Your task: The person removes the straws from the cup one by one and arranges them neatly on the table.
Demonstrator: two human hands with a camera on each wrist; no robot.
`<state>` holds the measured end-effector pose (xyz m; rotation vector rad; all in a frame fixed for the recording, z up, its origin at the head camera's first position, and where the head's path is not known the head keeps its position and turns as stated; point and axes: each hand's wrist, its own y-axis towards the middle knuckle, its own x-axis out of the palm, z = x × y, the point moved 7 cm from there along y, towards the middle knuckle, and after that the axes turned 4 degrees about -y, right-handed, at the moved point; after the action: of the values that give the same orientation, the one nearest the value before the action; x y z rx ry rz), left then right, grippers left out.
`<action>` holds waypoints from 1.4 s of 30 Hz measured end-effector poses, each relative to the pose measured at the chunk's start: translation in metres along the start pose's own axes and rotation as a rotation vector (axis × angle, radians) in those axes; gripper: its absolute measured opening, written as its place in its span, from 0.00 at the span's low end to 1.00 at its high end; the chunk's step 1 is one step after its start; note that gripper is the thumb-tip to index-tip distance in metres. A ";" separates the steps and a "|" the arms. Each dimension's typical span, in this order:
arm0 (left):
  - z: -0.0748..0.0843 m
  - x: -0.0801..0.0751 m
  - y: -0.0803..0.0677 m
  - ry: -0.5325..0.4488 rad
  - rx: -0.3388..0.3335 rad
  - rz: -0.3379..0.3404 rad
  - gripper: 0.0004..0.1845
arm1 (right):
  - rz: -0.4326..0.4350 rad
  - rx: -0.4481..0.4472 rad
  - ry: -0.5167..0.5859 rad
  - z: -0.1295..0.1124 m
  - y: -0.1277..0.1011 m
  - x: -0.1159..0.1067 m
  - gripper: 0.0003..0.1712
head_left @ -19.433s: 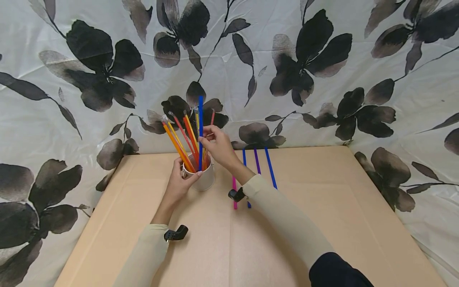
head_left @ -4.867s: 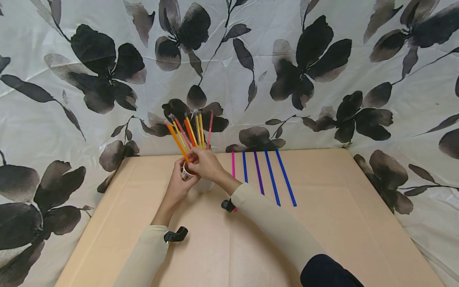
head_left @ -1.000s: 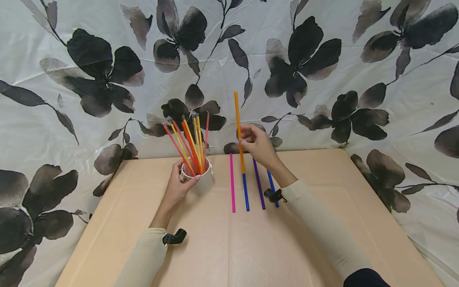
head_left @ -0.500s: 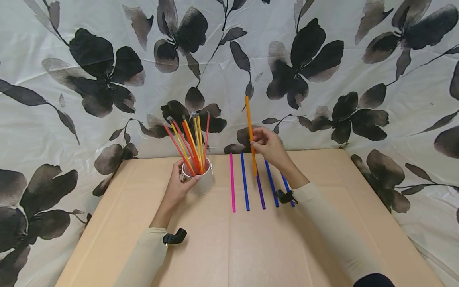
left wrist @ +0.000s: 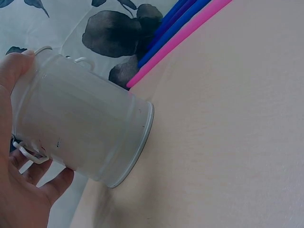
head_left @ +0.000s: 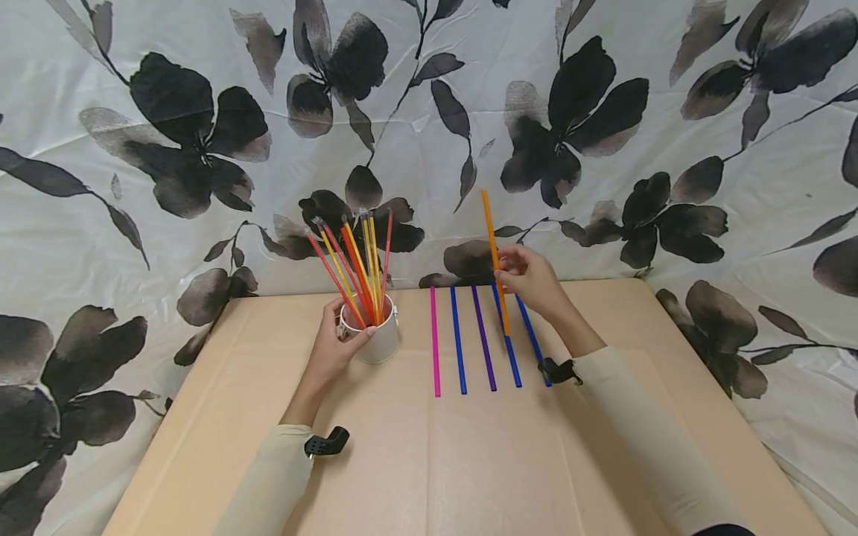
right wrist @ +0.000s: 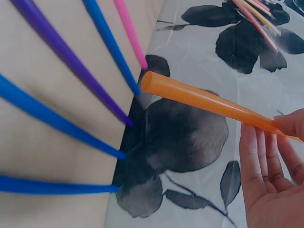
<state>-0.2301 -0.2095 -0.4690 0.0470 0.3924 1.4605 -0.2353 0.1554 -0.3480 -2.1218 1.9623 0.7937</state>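
Observation:
My left hand [head_left: 335, 344] holds a small white pail [head_left: 380, 344] on the left of the tabletop, thumb and fingers around its side. Wire loops show on the pail [left wrist: 80, 114] in the left wrist view. Red, orange and yellow straws [head_left: 362, 268] stand in it, leaning apart. An orange straw [head_left: 490, 223] is pinched between the thumb and fingers of my right hand [head_left: 532, 284], nearly upright, its lower end overlapping a blue straw [head_left: 512, 362] in the head view. To the left lie a pink straw [head_left: 435, 350], another blue straw [head_left: 459, 350] and a purple straw [head_left: 484, 346].
The rightmost blue straw [head_left: 529, 333] lies partly behind my right wrist's black camera [head_left: 559, 370]. The light brown tabletop [head_left: 429, 461] ends at the back against a white cloth [head_left: 442, 164] with dark flowers. The laid straws run toward that back edge.
The orange straw came out of the pail after the rightmost blue straw was laid down. Over the last second my right hand has carried it rightward above the row. My left hand stays on the pail.

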 end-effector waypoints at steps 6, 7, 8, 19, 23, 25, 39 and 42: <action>0.010 0.001 -0.004 0.001 -0.001 -0.007 0.45 | 0.010 -0.005 -0.028 0.035 0.007 -0.007 0.23; 0.015 0.002 -0.005 -0.002 -0.005 -0.011 0.45 | 0.014 -0.005 -0.033 0.042 0.008 -0.008 0.22; 0.021 0.002 -0.006 -0.004 -0.008 -0.016 0.45 | 0.022 -0.002 -0.040 0.048 0.009 -0.010 0.22; 0.032 0.003 -0.010 -0.009 -0.040 -0.023 0.44 | 0.024 0.094 -0.074 0.076 0.000 -0.028 0.24; 0.013 0.002 -0.004 -0.019 -0.047 -0.014 0.45 | 0.003 0.130 -0.091 0.086 -0.003 -0.033 0.24; 0.003 0.001 -0.001 -0.019 -0.047 -0.008 0.45 | -0.005 0.143 -0.098 0.091 -0.004 -0.036 0.24; 0.002 -0.003 -0.004 -0.018 -0.038 -0.023 0.45 | -0.016 0.255 -0.164 0.119 -0.028 -0.045 0.22; 0.010 -0.003 -0.006 -0.024 -0.046 -0.038 0.45 | -0.024 0.273 -0.179 0.124 -0.033 -0.046 0.23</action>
<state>-0.2214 -0.2112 -0.4605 0.0196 0.3386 1.4297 -0.2385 0.2561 -0.4403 -1.8481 1.8320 0.6443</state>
